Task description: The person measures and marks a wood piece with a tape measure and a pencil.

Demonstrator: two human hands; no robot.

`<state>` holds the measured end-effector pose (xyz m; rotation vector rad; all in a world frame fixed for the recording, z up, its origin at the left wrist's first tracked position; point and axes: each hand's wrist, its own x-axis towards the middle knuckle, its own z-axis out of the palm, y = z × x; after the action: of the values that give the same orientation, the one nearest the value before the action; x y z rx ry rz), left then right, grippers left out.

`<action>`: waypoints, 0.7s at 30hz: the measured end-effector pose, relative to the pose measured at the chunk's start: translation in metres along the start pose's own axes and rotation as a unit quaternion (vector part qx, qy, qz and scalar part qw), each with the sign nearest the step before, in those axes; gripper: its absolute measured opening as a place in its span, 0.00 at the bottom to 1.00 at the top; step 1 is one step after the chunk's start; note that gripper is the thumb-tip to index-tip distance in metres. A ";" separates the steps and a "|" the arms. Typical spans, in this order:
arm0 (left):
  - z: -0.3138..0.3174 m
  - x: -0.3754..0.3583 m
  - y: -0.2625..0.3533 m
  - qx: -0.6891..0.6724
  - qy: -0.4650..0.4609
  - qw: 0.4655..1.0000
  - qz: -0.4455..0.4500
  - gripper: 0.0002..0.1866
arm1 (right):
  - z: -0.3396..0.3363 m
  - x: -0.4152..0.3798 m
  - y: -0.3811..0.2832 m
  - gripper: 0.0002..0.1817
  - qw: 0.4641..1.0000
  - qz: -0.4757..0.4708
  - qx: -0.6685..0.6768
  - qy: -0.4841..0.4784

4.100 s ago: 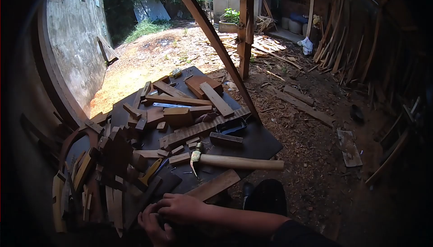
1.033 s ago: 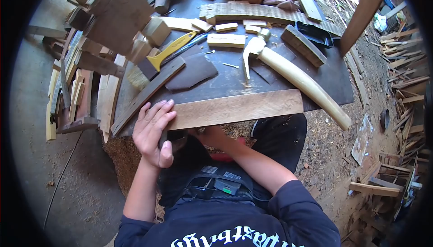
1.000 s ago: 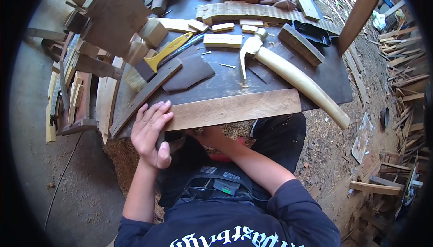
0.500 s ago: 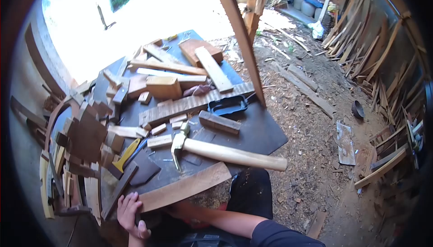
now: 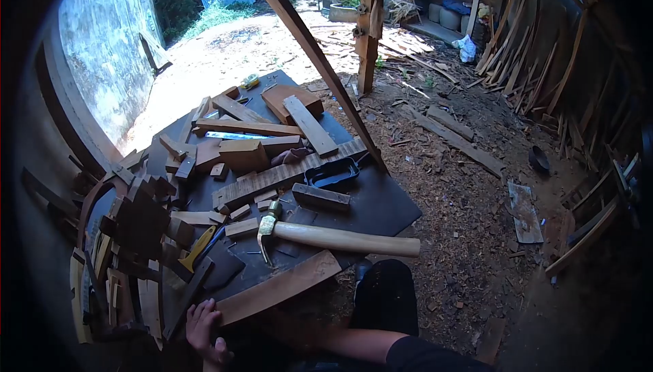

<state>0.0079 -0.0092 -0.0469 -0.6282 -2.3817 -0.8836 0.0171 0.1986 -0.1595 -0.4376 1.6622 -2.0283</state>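
My left hand point(image 5: 203, 328) is at the near left end of a flat wooden board point(image 5: 279, 288), its fingertips touching the board's end. Those fingers are stretched out together, with the thumb apart. The board lies along the near edge of the table point(image 5: 388, 209). My right forearm point(image 5: 364, 345) reaches in from the lower right, below the board; its hand is lost in dark shadow. Just beyond the board lies a claw hammer point(image 5: 340, 237), handle pointing right, with a few nails point(image 5: 254, 252) beside its head.
Wood blocks point(image 5: 243, 156), a ridged plank point(image 5: 286, 176), a black tray point(image 5: 332, 173) and a yellow-handled tool point(image 5: 198, 247) crowd the table. A slanting wooden post point(image 5: 320, 59) crosses at its right. Wood strips point(image 5: 510, 39) lean on the right wall; shavings cover the ground.
The view has shifted slightly and become darker, so the bright yard shows more detail. My left hand stays at the board's end; my right arm sits slightly lower in view.
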 end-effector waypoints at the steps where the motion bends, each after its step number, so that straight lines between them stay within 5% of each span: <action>1: 0.000 -0.001 -0.001 0.001 0.000 1.000 0.000 0.35 | 0.001 0.003 0.012 0.36 0.999 0.010 -0.042 0.007; 7: 0.002 0.000 0.003 -0.001 0.007 1.000 -0.011 0.37 | 0.019 0.017 0.040 0.29 0.993 0.040 -0.063 0.093; 13: 0.004 -0.001 0.001 -0.002 0.010 1.000 -0.003 0.36 | 0.037 0.043 0.108 0.21 0.938 -0.100 -0.221 0.247; 21: -0.003 0.006 0.002 -0.002 -0.007 1.000 0.019 0.29 | 0.027 0.032 0.108 0.21 0.964 -0.002 -0.167 0.209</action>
<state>0.0052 -0.0085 -0.0403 -0.6802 -2.3731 -0.8707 0.0216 0.1429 -0.2610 -0.1195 2.2742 -1.9389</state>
